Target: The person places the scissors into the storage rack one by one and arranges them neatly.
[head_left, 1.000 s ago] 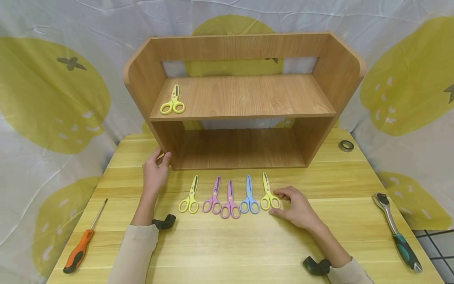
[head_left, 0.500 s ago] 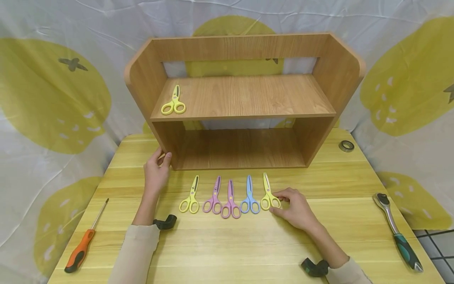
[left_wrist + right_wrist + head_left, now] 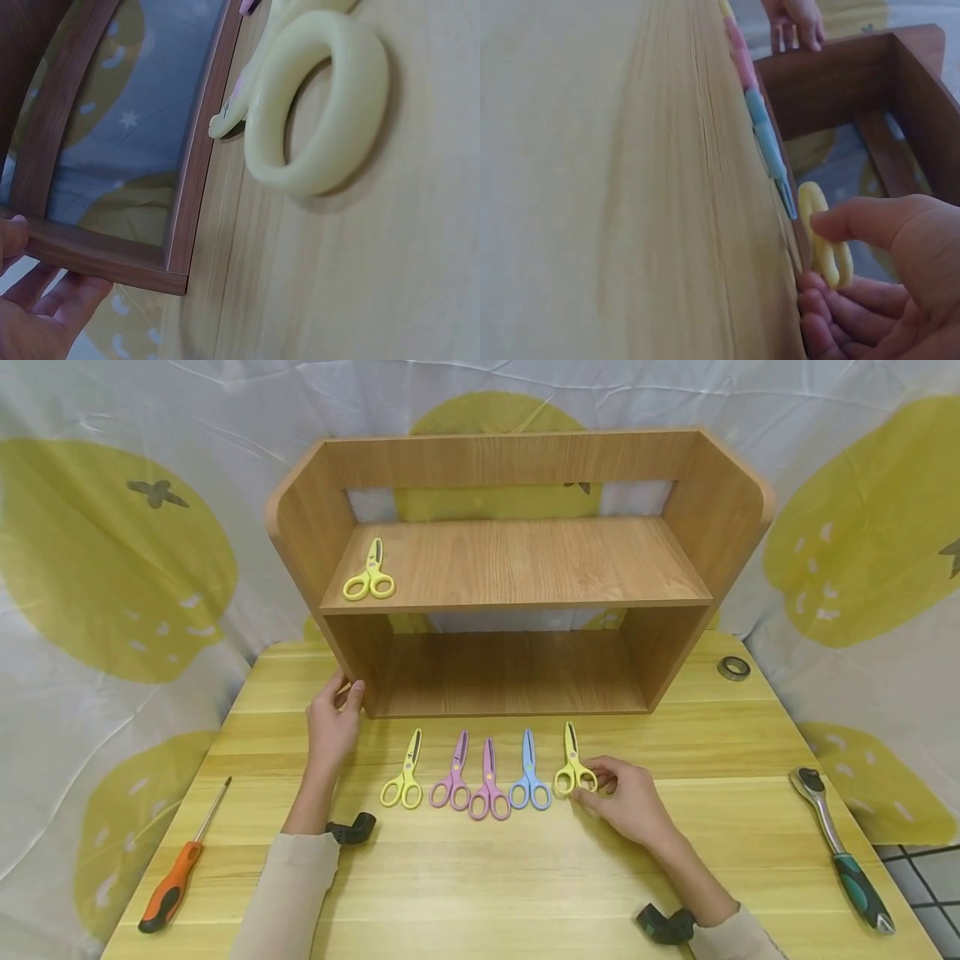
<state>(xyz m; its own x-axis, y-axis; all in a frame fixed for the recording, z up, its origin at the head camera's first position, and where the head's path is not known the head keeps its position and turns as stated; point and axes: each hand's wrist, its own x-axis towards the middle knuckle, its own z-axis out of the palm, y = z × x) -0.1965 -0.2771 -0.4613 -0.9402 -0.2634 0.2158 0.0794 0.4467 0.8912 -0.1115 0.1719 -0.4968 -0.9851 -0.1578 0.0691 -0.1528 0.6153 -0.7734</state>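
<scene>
Right hand [image 3: 628, 799], fingers nearly closed, pinches the rightmost yellow scissors [image 3: 574, 765] by a loop. Left hand [image 3: 332, 727] clasps the wooden shelf [image 3: 517, 560] sideways.

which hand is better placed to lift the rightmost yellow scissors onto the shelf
Probably the right grip: it pinches those yellow scissors, while the left grip holds the wooden shelf steady at one side.

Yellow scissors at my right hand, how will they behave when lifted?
The yellow scissors are probably stiff, given their solid-looking loops. They're likely light, being slim. The blade end may dip, since the right hand pinches only the handle end.
</scene>
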